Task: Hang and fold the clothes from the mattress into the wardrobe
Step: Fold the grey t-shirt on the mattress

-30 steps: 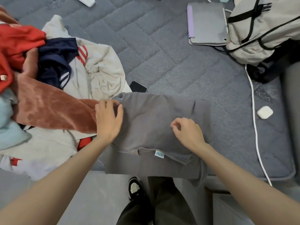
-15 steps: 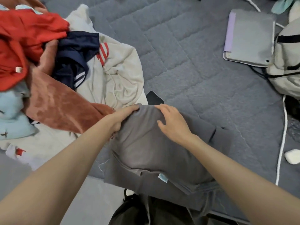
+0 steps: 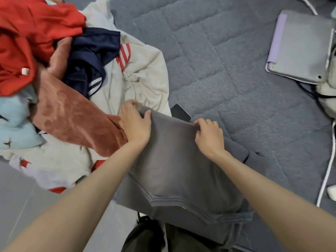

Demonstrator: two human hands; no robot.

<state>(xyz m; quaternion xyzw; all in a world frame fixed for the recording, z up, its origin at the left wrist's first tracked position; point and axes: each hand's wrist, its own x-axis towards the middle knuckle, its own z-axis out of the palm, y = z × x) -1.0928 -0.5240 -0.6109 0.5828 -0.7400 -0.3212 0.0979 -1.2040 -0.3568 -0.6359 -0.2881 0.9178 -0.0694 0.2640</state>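
Head view: cream bag at right edge of grey quilted mattress, only partly in frame, contents cannot be told. Grey garment lies folded at the mattress's near edge, top smooth, stitched hem toward the person, lower layer hanging over the edge; heap of clothes touches its left side, dark phone just beyond its far edge. Left hand grips far-left corner, thumb over the cloth, fingers blurred; right hand pinches far-right corner, fingers curled together
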